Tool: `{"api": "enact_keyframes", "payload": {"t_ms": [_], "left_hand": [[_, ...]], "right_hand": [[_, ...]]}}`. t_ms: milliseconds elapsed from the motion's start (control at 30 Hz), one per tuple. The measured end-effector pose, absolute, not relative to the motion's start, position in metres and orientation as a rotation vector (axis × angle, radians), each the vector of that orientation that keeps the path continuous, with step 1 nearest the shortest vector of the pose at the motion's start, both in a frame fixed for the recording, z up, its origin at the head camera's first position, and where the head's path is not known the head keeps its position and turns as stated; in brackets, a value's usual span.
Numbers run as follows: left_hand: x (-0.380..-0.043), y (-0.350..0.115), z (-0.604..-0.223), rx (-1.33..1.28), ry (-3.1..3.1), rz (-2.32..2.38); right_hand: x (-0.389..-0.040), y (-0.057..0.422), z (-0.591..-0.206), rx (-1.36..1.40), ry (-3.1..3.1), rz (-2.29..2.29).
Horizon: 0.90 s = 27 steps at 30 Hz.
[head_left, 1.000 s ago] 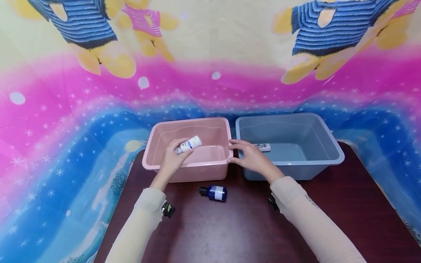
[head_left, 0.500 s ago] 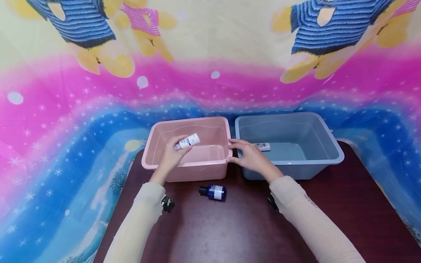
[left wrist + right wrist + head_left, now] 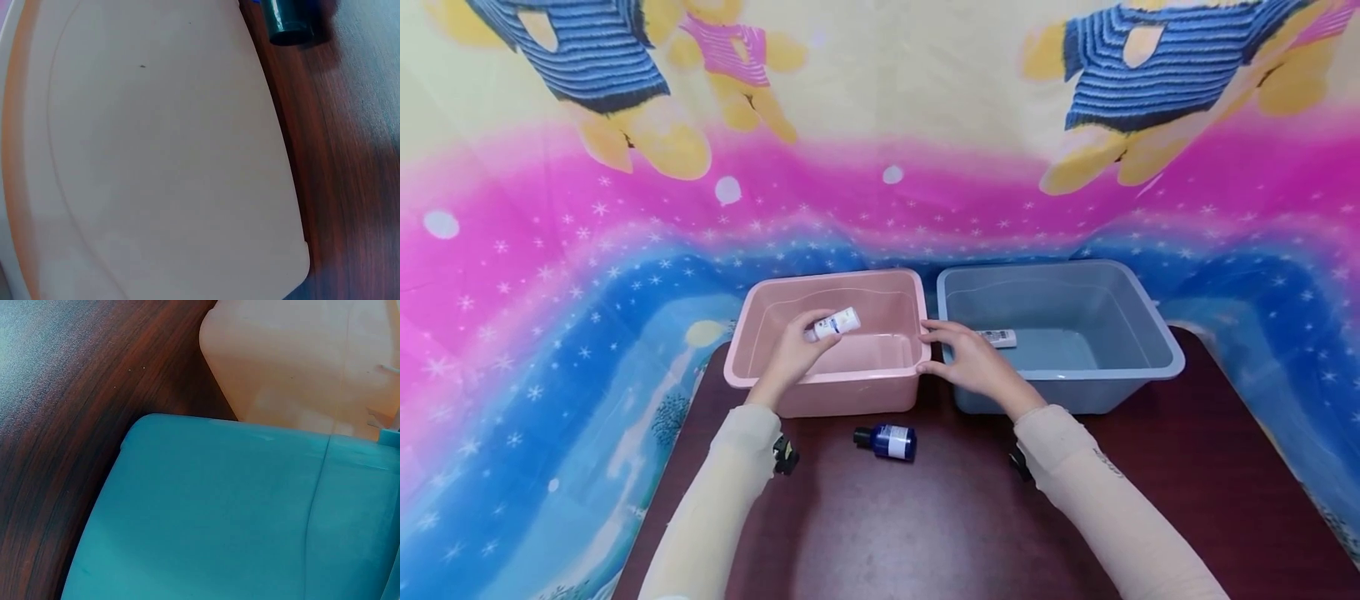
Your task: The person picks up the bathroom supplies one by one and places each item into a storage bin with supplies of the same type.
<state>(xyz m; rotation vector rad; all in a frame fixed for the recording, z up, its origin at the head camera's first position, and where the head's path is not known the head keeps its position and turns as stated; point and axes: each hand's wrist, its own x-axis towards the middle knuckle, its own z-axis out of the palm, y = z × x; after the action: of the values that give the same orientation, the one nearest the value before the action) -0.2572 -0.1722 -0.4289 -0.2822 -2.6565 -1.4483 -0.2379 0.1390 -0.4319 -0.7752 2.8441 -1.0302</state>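
In the head view, my left hand [image 3: 793, 350] holds a small white bottle [image 3: 837, 322] with a printed label, tilted over the inside of the pink plastic bin [image 3: 835, 400]. My right hand [image 3: 973, 357] reaches across the front left corner of the blue-grey bin [image 3: 1075, 372]. Its fingertips and thumb rest on the pink bin's right rim, spread apart along it. A dark blue bottle [image 3: 895, 442] with a black cap lies on its side on the table before the pink bin. The black cap [image 3: 287, 24] shows at the top of the left wrist view.
Inside the blue-grey bin lies a slim white piece with dark markings [image 3: 1000, 337], partly hidden by my right hand. Both bins stand side by side at the back of the dark wooden table [image 3: 910, 533]. A printed cloth [image 3: 850, 192] hangs behind and around it.
My left hand and the white bottle shift and turn slightly above the pink bin. The right hand stays at the rim, and the blue bottle keeps its place.
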Motion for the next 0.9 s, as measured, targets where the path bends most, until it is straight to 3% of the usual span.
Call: {"api": "enact_keyframes", "payload": {"t_ms": [900], "left_hand": [[-0.2594,-0.1743,-0.4387,-0.315,-2.550,-1.418]], "right_hand": [[-0.2389,0.1384,-0.4341,-0.755,2.853,-1.027]]}}
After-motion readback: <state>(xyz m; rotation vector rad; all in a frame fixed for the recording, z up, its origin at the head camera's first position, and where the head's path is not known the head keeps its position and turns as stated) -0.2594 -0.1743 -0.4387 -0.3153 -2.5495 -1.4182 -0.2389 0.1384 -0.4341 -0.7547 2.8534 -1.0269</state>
